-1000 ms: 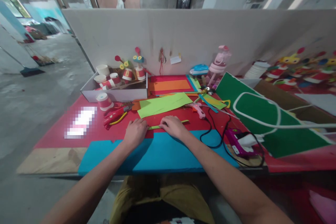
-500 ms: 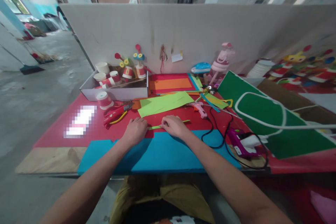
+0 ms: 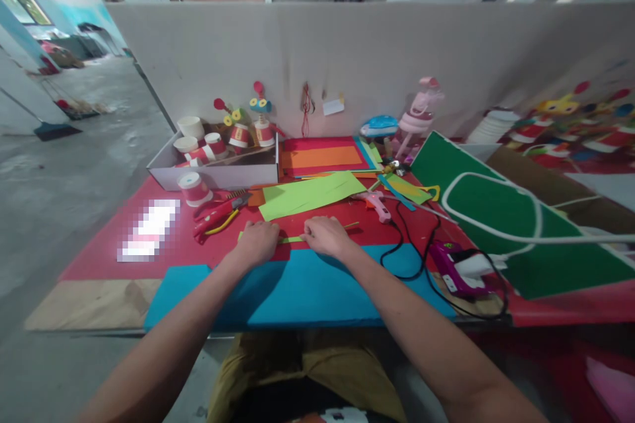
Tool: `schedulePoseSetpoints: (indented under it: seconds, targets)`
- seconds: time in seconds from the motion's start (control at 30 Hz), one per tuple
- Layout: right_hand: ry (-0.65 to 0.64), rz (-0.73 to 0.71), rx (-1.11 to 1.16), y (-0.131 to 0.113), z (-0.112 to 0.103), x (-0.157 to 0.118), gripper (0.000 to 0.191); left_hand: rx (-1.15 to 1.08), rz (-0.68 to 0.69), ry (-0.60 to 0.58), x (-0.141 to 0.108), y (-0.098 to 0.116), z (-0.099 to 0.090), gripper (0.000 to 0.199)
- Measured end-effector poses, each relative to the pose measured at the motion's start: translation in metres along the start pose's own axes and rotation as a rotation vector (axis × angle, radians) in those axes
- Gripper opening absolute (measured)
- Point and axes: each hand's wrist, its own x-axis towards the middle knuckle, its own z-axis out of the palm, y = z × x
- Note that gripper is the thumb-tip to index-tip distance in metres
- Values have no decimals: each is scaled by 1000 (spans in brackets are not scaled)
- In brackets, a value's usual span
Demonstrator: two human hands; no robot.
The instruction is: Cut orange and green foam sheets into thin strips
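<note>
A narrow light-green paper strip (image 3: 290, 239) lies across the red table top, with its middle showing between my hands. My left hand (image 3: 258, 242) is closed on the strip's left part, and a short end pokes out beyond it. On the right part, my right hand (image 3: 323, 236) has its fingers curled round the strip; a thin tip sticks out past the knuckles. Just in front of my hands lies a wide light-green paper sheet (image 3: 312, 195). Blue foam or card (image 3: 317, 287) covers the table edge beneath my wrists.
Red-handled pliers (image 3: 215, 218) lie left of my hands, near a paper cup (image 3: 194, 189) and a white box (image 3: 213, 176) of cups. A pink glue gun (image 3: 379, 206) with black cord lies right, beside a purple power strip (image 3: 454, 271) and green board (image 3: 496, 225).
The strip's left end now shows beyond my left hand, and less of its right end sticks out past my right hand. My hands have barely moved.
</note>
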Motion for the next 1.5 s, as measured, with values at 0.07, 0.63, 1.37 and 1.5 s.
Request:
schedulePoseSetpoints:
  seconds: [0.07, 0.63, 1.37, 1.5]
  targets:
    - [16, -27, 33, 0, 1, 0, 20, 12, 17, -7, 1, -1, 1, 28]
    - [192, -113, 341, 16, 25, -5, 17, -240, -12, 104, -14, -12, 9, 19]
    - [-1, -69, 157, 9, 7, 7, 21, -227, -79, 100, -16, 3, 7, 24]
    - [-36, -52, 147, 6, 3, 9, 21, -209, -84, 103, -15, 5, 8, 26]
